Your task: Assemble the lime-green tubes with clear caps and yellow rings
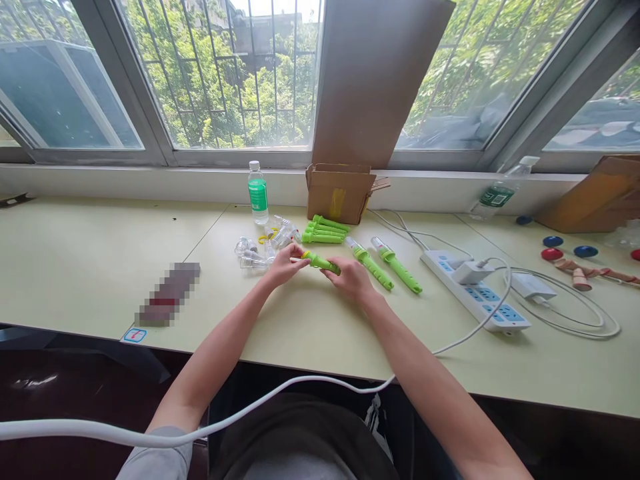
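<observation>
The left hand's (285,268) fingers (293,251) pinch the yellow piece (305,255) at the left end of a green tube (320,262), while the right hand's (353,277) fingers curl round its other end. The tube is held between the two hands, sloping slightly down to the right; whether it touches the table (220,287) cannot be told. The hands turn inward, facing each other. Both forearms (235,323) reach forward and converge, the left one coming from a grey sleeve (163,460).

Clear plastic parts (254,260) lie in a loose heap just beyond the left hand. More green tubes (325,231) are bunched behind the held one, and two clear-capped green tubes (399,267) lie slanted just right of the right hand. Farther out stand a water bottle (258,195) and a cardboard box (337,193), with a power strip (470,293) to the right.
</observation>
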`<action>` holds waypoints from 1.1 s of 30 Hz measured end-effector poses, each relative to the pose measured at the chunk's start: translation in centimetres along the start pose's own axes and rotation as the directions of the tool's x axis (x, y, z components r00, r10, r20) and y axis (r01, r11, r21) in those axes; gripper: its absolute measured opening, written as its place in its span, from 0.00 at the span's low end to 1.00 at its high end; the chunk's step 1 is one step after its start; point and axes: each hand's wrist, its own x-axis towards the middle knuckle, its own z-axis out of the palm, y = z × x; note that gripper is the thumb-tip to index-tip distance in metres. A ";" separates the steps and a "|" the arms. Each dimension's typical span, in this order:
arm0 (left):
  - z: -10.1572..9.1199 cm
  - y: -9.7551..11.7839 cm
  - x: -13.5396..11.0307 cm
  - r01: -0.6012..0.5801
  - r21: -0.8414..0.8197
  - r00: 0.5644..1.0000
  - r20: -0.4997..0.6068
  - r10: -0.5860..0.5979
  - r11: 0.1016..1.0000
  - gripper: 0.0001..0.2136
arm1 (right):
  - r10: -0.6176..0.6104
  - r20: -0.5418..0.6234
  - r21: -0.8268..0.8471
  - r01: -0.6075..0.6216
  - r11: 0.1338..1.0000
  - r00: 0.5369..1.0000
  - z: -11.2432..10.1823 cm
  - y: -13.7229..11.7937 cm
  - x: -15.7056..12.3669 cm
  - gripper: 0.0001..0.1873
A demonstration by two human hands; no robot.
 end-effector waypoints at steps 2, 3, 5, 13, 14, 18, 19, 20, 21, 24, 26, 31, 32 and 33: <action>0.0 0.1 -0.1 0.003 -0.016 1.000 0.013 -0.003 1.000 0.16 | -0.010 -0.003 -0.005 0.010 1.000 1.000 0.1 0.1 0.0 0.15; 0.0 0.1 -0.1 0.001 -0.019 1.000 0.014 0.000 1.000 0.16 | -0.017 -0.008 -0.008 0.017 1.000 1.000 0.1 0.1 0.0 0.16; 0.0 0.3 -0.1 -0.012 -0.014 1.000 0.011 0.012 1.000 0.16 | -0.030 -0.026 -0.022 0.030 0.999 0.999 0.1 0.0 0.0 0.19; -0.1 0.7 -0.2 -0.103 0.101 0.995 0.010 0.103 0.990 0.14 | -0.105 0.019 -0.209 0.107 0.972 0.994 -0.1 -1.0 0.0 0.35; -0.1 0.8 -0.2 -0.112 0.123 0.994 0.010 0.112 0.986 0.14 | -0.115 0.027 -0.223 0.118 0.968 0.993 -0.1 -1.1 0.0 0.35; 0.2 1.0 -0.4 -0.129 0.193 0.992 0.026 0.126 0.973 0.13 | -0.139 0.054 -0.277 0.148 0.949 0.989 0.0 -1.5 0.0 0.35; 0.2 1.1 -0.4 -0.132 0.205 0.991 0.035 0.127 0.970 0.13 | -0.139 0.064 -0.295 0.152 0.944 0.988 0.0 -1.6 -0.1 0.34; 0.3 1.1 -0.4 -0.136 0.216 0.991 0.042 0.130 0.967 0.13 | -0.139 0.074 -0.310 0.156 0.938 0.987 0.0 -1.7 -0.1 0.34; 0.4 1.1 -0.4 -0.142 0.224 0.990 0.046 0.135 0.964 0.12 | -0.140 0.086 -0.321 0.161 0.933 0.986 0.1 -1.7 -0.1 0.33; 0.4 1.1 -0.4 -0.161 0.242 0.987 0.054 0.153 0.957 0.12 | -0.142 0.109 -0.322 0.170 0.931 0.984 0.0 -1.9 -0.2 0.32; 0.4 1.1 -0.4 -0.171 0.253 0.985 0.062 0.160 0.952 0.11 | -0.139 0.111 -0.300 0.166 0.939 0.984 0.0 -2.0 -0.2 0.32; 0.5 1.1 -0.4 -0.205 0.297 0.979 0.046 0.200 0.933 0.10 | -0.145 0.083 -0.212 0.159 0.964 0.986 0.0 -1.9 -0.3 0.33; 0.5 1.1 -0.4 -0.214 0.307 0.976 0.038 0.213 0.927 0.09 | -0.149 0.075 -0.192 0.161 0.968 0.986 0.0 -1.9 -0.3 0.33; 0.5 1.2 -0.3 -0.223 0.316 0.974 0.030 0.225 0.922 0.09 | -0.153 0.069 -0.173 0.163 0.971 0.986 0.0 -1.9 -0.3 0.33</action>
